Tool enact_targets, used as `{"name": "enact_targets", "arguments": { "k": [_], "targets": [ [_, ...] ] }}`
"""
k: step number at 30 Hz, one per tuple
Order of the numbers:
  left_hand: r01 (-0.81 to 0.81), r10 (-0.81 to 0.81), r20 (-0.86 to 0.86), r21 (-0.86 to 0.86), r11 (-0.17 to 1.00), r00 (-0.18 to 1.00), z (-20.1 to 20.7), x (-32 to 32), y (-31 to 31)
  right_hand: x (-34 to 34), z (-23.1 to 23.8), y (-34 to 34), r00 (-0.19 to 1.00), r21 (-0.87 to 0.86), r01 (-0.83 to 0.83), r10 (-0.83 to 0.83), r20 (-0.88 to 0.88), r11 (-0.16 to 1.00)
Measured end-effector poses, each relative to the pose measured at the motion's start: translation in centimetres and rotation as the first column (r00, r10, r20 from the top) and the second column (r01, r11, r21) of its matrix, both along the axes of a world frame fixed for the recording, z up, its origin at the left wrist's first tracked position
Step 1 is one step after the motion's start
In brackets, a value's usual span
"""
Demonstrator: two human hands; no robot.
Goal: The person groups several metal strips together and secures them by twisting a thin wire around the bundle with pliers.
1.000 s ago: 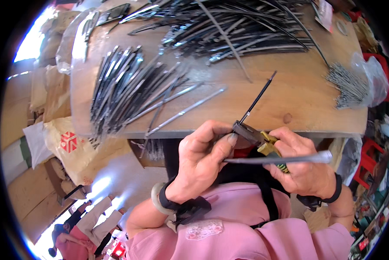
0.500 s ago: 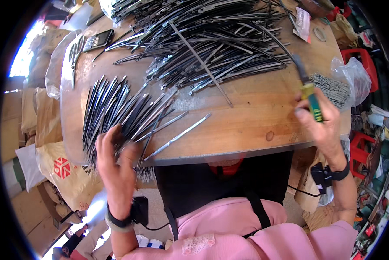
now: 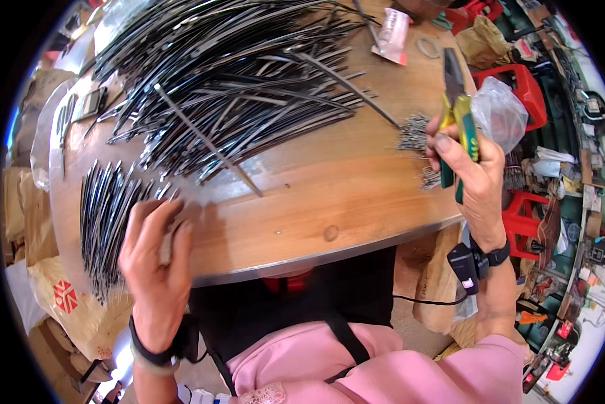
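My right hand (image 3: 476, 172) grips a pair of pliers (image 3: 455, 81) by its green and yellow handles, dark jaws pointing away from me, over the table's right side. At the left, my left hand (image 3: 155, 259) rests with bent, parted fingers at the right edge of a smaller pile of dark, thin metal strips (image 3: 104, 222). The fingertips are blurred and partly cover the strips' ends. A much larger heap of similar strips (image 3: 242, 77) spreads across the far side. One longer flat strip (image 3: 205, 138) lies slantwise over its near edge.
Short thin wires (image 3: 412, 133) lie in a bunch beside the pliers. A pink packet (image 3: 391, 37) and a pale ring (image 3: 428, 47) sit at the far right. Scissors (image 3: 65, 124) lie at the left. A clear bag (image 3: 499, 111) hangs by the right edge, near a red stool (image 3: 528, 91).
The view has shifted right. Loose strips that lay right of my left hand no longer show there. My right hand has turned the pliers so both handles show and the jaws point straight away.
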State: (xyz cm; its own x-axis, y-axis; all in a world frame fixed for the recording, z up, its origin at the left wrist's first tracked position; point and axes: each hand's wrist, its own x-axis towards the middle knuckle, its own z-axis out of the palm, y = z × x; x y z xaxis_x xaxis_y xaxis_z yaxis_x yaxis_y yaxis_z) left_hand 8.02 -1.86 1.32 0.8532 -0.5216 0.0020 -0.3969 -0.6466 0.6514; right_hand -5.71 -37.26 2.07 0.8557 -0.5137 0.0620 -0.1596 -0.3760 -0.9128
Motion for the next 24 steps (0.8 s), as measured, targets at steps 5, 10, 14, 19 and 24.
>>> {"name": "enact_targets", "arguments": {
  "k": [5,10,14,19,24],
  "targets": [
    [0.185,-0.232,0.379,0.158,0.97,0.896,-2.2,2.0,-5.9,0.1,-0.6,-1.4,0.973,-0.645,-0.214,0.219,-0.074,0.733],
    [0.212,-0.24,0.313,0.121,0.97,0.919,-2.2,2.0,-5.3,-0.3,-1.6,-1.8,0.909,-0.843,-0.365,0.349,-0.229,0.396],
    [0.201,-0.23,0.341,0.12,0.972,0.911,-0.9,2.3,-4.7,-0.5,-1.2,-1.8,0.903,-0.858,-0.392,0.315,-0.291,0.333],
    [0.162,-0.188,0.304,0.108,0.981,0.934,1.5,0.9,-2.0,-0.1,1.6,-0.4,0.922,-0.871,-0.368,0.251,-0.295,0.325],
    [-0.063,0.058,-0.135,-0.039,0.997,0.989,0.1,-2.1,2.9,0.1,5.2,2.4,0.977,-0.882,-0.156,0.203,-0.07,0.445]
  ]
}}
